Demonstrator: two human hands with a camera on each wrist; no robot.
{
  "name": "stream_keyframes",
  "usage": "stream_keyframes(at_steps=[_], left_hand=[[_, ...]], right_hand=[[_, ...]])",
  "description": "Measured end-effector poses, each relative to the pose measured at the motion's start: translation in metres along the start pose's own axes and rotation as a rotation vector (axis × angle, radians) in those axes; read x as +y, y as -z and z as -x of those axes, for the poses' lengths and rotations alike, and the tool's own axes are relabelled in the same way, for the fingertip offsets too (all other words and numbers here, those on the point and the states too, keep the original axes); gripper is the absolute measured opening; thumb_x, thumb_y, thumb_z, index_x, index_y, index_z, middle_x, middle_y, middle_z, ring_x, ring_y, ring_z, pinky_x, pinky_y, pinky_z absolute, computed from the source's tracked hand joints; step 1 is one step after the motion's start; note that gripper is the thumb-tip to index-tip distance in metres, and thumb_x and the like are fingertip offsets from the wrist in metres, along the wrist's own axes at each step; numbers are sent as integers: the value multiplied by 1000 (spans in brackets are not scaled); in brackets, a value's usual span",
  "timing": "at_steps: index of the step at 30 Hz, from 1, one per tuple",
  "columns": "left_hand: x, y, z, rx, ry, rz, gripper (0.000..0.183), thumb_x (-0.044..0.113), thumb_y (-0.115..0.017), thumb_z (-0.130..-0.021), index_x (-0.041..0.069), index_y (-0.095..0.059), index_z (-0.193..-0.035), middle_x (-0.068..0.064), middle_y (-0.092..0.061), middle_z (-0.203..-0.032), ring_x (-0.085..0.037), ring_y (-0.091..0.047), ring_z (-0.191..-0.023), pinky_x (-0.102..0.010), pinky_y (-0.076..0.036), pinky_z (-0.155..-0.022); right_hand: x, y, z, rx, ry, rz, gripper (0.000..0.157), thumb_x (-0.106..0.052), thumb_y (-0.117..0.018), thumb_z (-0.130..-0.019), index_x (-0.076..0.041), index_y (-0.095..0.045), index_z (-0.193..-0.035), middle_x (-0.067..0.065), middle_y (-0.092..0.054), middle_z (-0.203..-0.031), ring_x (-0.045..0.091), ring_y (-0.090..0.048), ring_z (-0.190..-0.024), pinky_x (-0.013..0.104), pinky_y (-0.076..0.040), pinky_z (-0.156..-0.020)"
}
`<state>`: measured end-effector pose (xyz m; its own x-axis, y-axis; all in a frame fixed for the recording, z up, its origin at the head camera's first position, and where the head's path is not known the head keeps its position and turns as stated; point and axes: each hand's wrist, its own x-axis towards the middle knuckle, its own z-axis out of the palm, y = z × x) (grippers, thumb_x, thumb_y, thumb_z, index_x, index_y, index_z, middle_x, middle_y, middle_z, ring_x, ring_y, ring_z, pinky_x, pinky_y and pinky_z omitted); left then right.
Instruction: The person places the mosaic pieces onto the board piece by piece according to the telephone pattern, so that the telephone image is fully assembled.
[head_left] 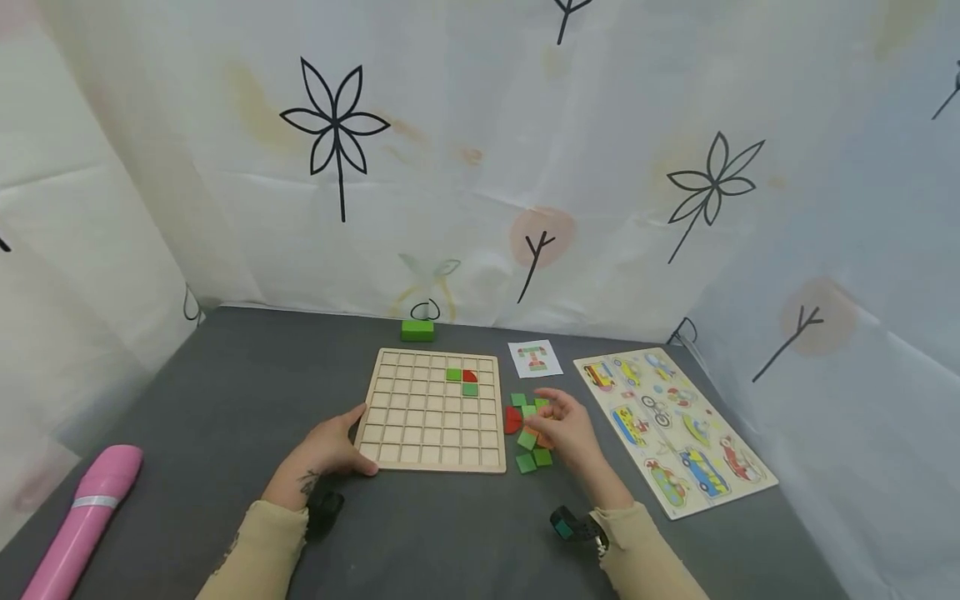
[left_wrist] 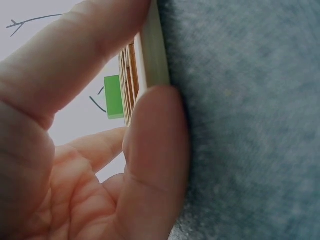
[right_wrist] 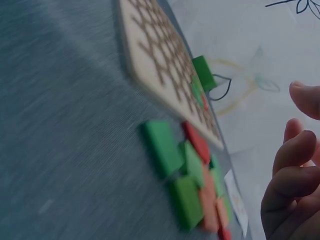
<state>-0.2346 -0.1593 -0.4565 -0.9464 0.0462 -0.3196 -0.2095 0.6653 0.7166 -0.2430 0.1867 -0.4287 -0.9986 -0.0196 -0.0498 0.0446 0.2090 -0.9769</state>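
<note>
A wooden grid board (head_left: 431, 412) lies flat on the grey table. My left hand (head_left: 327, 452) rests against its left edge, thumb at the near corner and fingers spread along the side. On the grid sit a green square (head_left: 453, 375), a red piece with a curved edge (head_left: 469, 377) and a second green square (head_left: 470, 390). My right hand (head_left: 567, 425) hovers over loose green squares (head_left: 527, 462) and red pieces (head_left: 513, 420) beside the board. In the right wrist view its fingers (right_wrist: 291, 185) are loosely bent, apart from the thumb, with nothing visible between them. Orange pieces (right_wrist: 208, 202) lie in the pile.
A printed pattern card (head_left: 535, 358) lies behind the pile. To the right is a vehicle picture puzzle board (head_left: 675, 433). A green block (head_left: 417, 331) stands at the back by the cloth wall (head_left: 465, 167). A pink microphone-shaped object (head_left: 86, 521) lies at the left.
</note>
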Motion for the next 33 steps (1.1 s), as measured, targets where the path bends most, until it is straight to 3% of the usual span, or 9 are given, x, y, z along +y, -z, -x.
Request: stream_keyframes(at_steps=[5,8,12,17,24,30,33], left_hand=[[-1,3,1,0,-3,-6,119,16,-90,-52,6,-20,-148,-27,-49,-123,-20,-53,-59,-31,-44,-55],[0,4,1,-1,-2,-10,118,16,-90,-53,6,-20,-148,-28,-48,-125,-20,-53,-60,-31,-44,-55],[0,4,2,-4,-6,-10,117,16,-90,-53,5,-21,-148,-26,-50,-123,-20,-52,-59,-30,-43,-55],[0,4,2,-4,-7,-4,118,15,-90,-53,6,-21,-148,-22,-55,-114,-20,-51,-58,-31,-43,-54],[2,4,5,-6,-18,-1,117,15,-90,-53,4,-21,-147,-25,-53,-116,-20,-51,-59,-31,-43,-54],[4,3,5,-4,-4,2,117,14,-90,-53,6,-22,-148,-16,-58,-95,-19,-49,-57,-31,-41,-54],[5,3,5,-3,-10,-3,117,14,-90,-53,6,-22,-147,-18,-57,-99,-20,-49,-57,-31,-41,-54]], right_hand=[[24,16,9,-27,-44,70,48,-1,-71,-76,4,-54,-121,0,-56,-68,8,-43,-52,23,-36,-48],[32,23,14,-98,-66,144,46,0,-71,-75,5,-56,-118,0,-54,-63,8,-39,-50,23,-32,-47],[37,29,16,-191,-52,243,45,0,-72,-73,8,-58,-115,-2,-49,-58,8,-38,-49,23,-32,-47],[41,31,15,-229,-14,328,43,0,-72,-71,7,-62,-113,-3,-46,-56,7,-37,-49,23,-32,-47],[40,28,15,-211,5,405,36,4,-71,-67,5,-66,-102,-3,-45,-56,9,-39,-50,23,-33,-47],[39,27,16,-173,-8,440,26,2,-72,-64,1,-65,-89,-2,-44,-55,9,-38,-49,24,-31,-46],[38,27,15,-139,-9,453,24,0,-74,-64,-1,-65,-86,-2,-43,-56,9,-38,-49,24,-30,-47]])
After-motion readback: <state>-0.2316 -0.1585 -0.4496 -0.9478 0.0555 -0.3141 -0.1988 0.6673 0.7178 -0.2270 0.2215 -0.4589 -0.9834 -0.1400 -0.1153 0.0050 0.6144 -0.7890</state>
